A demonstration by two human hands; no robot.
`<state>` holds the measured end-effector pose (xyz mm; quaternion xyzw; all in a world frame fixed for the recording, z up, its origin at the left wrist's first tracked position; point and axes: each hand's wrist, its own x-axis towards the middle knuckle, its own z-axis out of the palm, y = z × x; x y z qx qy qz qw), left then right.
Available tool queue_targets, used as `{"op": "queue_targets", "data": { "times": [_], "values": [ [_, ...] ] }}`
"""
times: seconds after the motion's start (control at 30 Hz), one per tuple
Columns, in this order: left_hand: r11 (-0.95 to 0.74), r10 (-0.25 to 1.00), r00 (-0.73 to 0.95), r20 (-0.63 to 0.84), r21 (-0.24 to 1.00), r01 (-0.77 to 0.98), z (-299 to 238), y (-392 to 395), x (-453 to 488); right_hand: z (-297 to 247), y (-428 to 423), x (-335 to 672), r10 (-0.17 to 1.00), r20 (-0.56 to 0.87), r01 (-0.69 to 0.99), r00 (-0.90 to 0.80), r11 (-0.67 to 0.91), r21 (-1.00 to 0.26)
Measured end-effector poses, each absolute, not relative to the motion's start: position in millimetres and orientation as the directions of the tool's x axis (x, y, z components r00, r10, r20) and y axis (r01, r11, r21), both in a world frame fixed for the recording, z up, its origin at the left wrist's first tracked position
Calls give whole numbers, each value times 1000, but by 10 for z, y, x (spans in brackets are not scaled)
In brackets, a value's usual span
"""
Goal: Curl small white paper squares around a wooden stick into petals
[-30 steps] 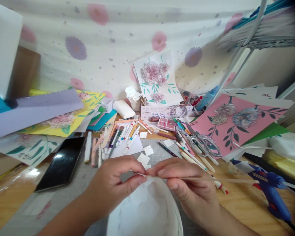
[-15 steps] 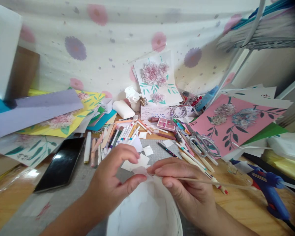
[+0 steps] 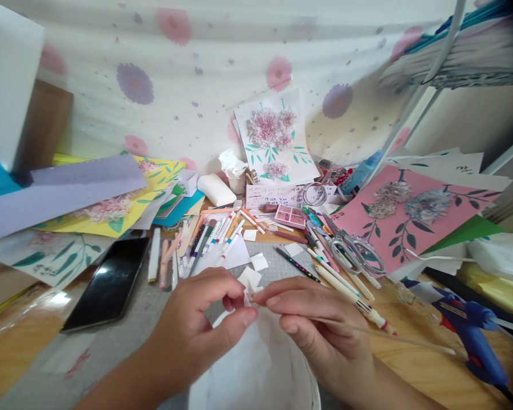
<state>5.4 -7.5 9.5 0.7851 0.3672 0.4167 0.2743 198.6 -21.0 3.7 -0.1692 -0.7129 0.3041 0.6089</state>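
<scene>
Over a white tub (image 3: 256, 370), my two hands meet at their fingertips. My right hand (image 3: 329, 327) is closed around a thin stick (image 3: 395, 336) that runs out to the right. A small, thin piece of white paper (image 3: 248, 298) is at the tip end of the stick, partly hidden by fingers. My left hand (image 3: 196, 322) has its fingers curled and its thumb drawn in at this paper, seemingly pinching its edge. Just beyond lie loose white paper squares (image 3: 259, 261) on the grey cutting mat (image 3: 132, 341).
Markers (image 3: 214, 239) lie beyond my left hand, with a phone (image 3: 106, 285) further left. Scissors (image 3: 354, 253), pens and a blue glue gun (image 3: 474, 330) are to the right. Flower pictures on pink paper (image 3: 427, 228) and white card (image 3: 297, 154) stand behind.
My left fingers have curled in from a wider gap and drawn close to the small paper. The stick in my right hand now slants down more towards its right end.
</scene>
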Motion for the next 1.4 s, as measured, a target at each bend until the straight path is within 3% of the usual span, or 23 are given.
{"op": "queue_targets", "data": {
  "times": [0.27,0.47,0.63,0.83,1.07,1.17,1.27,1.33,1.4],
  "values": [
    [-517,847,375,377,752,410,102,-81,33,-49,-192,2008,739,665,-143,-108,650,-746],
    [-457,872,362,328,811,366,90,-46,5,-112,-84,2060,876,482,-329,14,459,-825],
    [-534,831,328,450,809,244,86,-28,-15,-99,-56,2073,902,432,-390,11,402,-828],
    [-499,823,382,421,856,133,109,-71,-77,-70,-24,2048,934,354,-421,48,341,-841],
    [-533,785,379,490,846,9,147,-83,-94,-100,21,2074,942,327,-406,70,326,-854],
    [-527,793,350,498,850,-17,145,-47,-69,-53,-13,2147,922,370,-367,-118,305,-879],
    [-500,812,348,469,866,-1,147,-23,-34,43,-69,2230,775,380,-191,-505,329,-925],
    [-505,808,357,468,863,12,159,-24,-11,88,-94,2262,707,404,-170,-580,380,-909],
    [-516,797,374,473,857,15,168,-33,7,93,-100,2262,711,452,-228,-539,393,-891]
  ]
}}
